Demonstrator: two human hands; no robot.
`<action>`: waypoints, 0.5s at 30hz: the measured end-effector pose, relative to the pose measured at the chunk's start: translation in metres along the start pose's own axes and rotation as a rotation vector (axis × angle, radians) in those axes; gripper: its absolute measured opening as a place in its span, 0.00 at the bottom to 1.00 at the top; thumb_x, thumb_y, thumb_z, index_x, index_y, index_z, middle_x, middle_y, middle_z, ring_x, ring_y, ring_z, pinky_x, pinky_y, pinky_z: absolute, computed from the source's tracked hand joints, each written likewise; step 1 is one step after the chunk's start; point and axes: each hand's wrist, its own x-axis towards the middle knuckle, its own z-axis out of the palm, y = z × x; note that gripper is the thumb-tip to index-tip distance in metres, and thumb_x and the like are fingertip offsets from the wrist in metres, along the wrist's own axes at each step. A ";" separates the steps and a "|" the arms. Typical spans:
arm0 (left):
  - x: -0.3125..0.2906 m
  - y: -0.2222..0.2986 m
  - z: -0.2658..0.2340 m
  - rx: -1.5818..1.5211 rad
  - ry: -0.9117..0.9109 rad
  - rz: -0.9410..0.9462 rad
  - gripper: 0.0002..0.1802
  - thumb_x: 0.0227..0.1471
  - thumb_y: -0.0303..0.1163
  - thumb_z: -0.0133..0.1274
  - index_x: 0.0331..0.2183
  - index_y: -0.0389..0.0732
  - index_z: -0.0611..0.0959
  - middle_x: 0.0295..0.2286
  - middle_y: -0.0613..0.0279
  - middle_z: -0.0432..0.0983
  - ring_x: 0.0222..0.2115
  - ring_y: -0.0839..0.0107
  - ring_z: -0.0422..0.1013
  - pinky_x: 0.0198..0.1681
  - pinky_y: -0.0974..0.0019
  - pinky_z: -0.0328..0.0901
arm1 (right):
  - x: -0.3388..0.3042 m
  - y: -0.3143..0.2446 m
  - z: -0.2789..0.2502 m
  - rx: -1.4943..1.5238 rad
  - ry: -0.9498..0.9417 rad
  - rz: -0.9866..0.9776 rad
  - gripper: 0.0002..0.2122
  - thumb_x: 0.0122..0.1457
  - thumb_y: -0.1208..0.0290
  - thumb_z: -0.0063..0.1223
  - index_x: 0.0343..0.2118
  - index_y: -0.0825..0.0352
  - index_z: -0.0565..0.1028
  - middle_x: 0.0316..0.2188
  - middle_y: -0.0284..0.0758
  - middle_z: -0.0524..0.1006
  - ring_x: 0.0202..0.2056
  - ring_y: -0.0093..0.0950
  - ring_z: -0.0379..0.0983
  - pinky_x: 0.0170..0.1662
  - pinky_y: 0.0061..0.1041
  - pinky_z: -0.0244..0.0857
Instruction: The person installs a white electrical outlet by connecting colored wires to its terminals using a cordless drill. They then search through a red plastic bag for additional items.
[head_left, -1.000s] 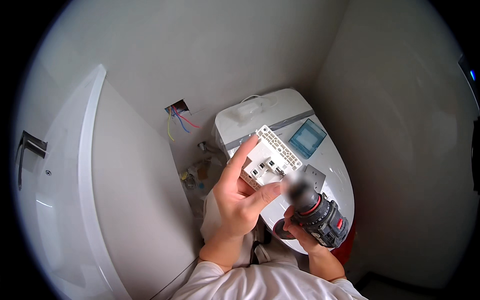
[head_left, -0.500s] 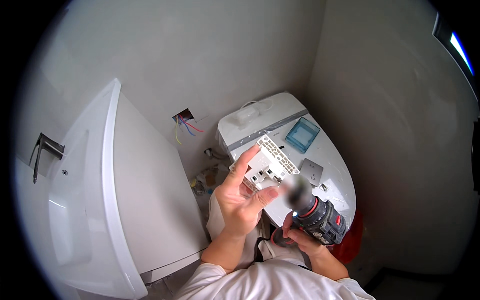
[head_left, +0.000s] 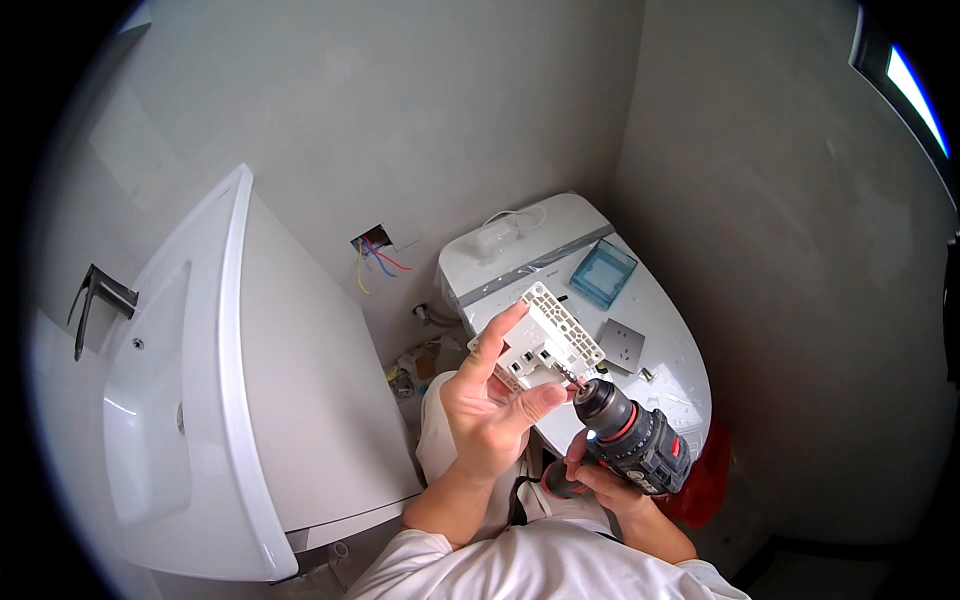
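The left hand holds a white socket module raised in front of the person, forefinger stretched along its left edge and thumb pressed to its lower right corner; the module's back faces up. The right hand is closed around the grip of a cordless drill, whose lit nose points up-left and meets the module's lower right edge just beside the thumb. Both are held above a closed white toilet. On its lid lie a translucent blue cover and a grey faceplate, apart from each other. On the wall to the left, coloured wires hang from an open wall box. A white washbasin with a dark tap stands at far left.
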 end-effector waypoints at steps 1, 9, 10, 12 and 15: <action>0.002 0.003 0.002 -0.016 0.001 -0.007 0.43 0.49 0.21 0.67 0.63 0.26 0.66 0.50 0.46 0.76 0.47 0.59 0.78 0.47 0.54 0.78 | 0.001 0.003 -0.001 -0.006 0.002 0.003 0.23 0.49 0.69 0.70 0.47 0.70 0.74 0.29 0.32 0.77 0.28 0.21 0.74 0.30 0.20 0.68; 0.006 0.016 0.001 0.000 -0.015 0.005 0.43 0.50 0.21 0.66 0.64 0.26 0.64 0.49 0.44 0.76 0.44 0.55 0.79 0.45 0.54 0.80 | 0.005 -0.017 0.011 -0.156 -0.007 -0.016 0.17 0.49 0.67 0.70 0.37 0.69 0.76 0.27 0.33 0.77 0.27 0.21 0.73 0.27 0.19 0.66; 0.008 0.016 -0.001 0.014 -0.019 0.009 0.43 0.50 0.21 0.66 0.64 0.26 0.64 0.49 0.43 0.76 0.44 0.55 0.79 0.45 0.54 0.80 | 0.007 -0.017 0.010 -0.188 -0.010 -0.024 0.17 0.49 0.67 0.70 0.38 0.69 0.76 0.27 0.33 0.77 0.27 0.21 0.73 0.27 0.19 0.66; 0.008 0.018 -0.003 0.020 -0.027 0.018 0.44 0.50 0.21 0.66 0.64 0.26 0.63 0.49 0.43 0.76 0.45 0.54 0.80 0.44 0.54 0.80 | 0.008 -0.016 0.009 -0.210 -0.007 -0.030 0.16 0.50 0.68 0.70 0.38 0.68 0.76 0.27 0.31 0.77 0.27 0.21 0.73 0.29 0.20 0.67; 0.005 0.020 0.000 -0.006 -0.036 0.037 0.44 0.51 0.22 0.66 0.65 0.27 0.62 0.49 0.42 0.76 0.45 0.52 0.80 0.44 0.54 0.81 | -0.001 -0.017 0.012 -0.091 0.022 -0.010 0.08 0.53 0.74 0.67 0.36 0.62 0.80 0.28 0.25 0.79 0.30 0.19 0.73 0.39 0.23 0.69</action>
